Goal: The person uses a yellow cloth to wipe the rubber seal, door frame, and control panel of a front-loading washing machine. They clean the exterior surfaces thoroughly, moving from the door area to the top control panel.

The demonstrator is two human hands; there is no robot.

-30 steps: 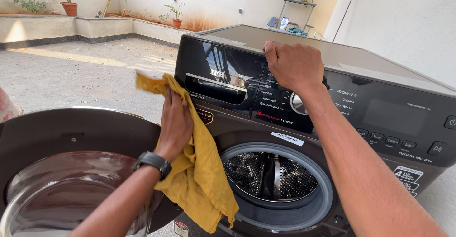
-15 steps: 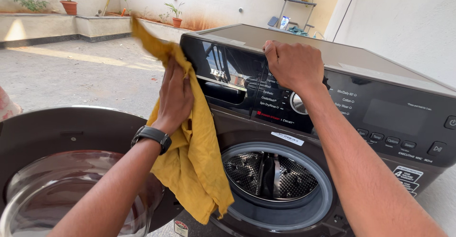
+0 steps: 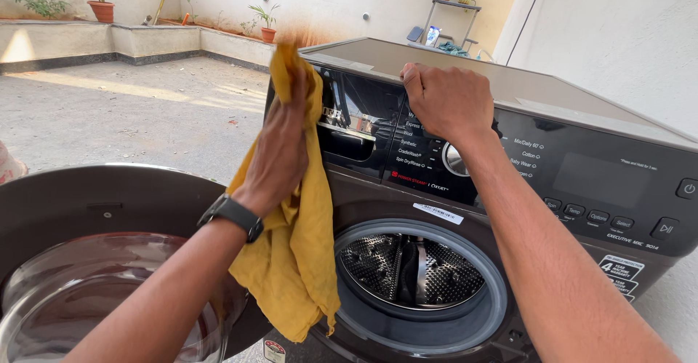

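Observation:
A dark front-loading washing machine (image 3: 582,174) stands in front of me, with its round door (image 3: 87,261) swung open at the left and the steel drum (image 3: 414,268) showing. My left hand (image 3: 280,145) presses a yellow cloth (image 3: 298,261) against the upper left corner of the machine's front panel; the cloth hangs down below my wrist, which wears a black watch. My right hand (image 3: 447,101) grips the top front edge of the machine, just above the control dial (image 3: 454,161).
The machine stands on an outdoor concrete terrace (image 3: 131,116). A low wall with potted plants (image 3: 98,3) runs along the back, a small shelf (image 3: 447,10) stands at the far wall, and a white wall (image 3: 625,43) rises at the right.
My left hand has slid the yellow cloth upward along the left side of the front panel, from beside the detergent drawer to the top corner. The right hand has stayed on the top edge.

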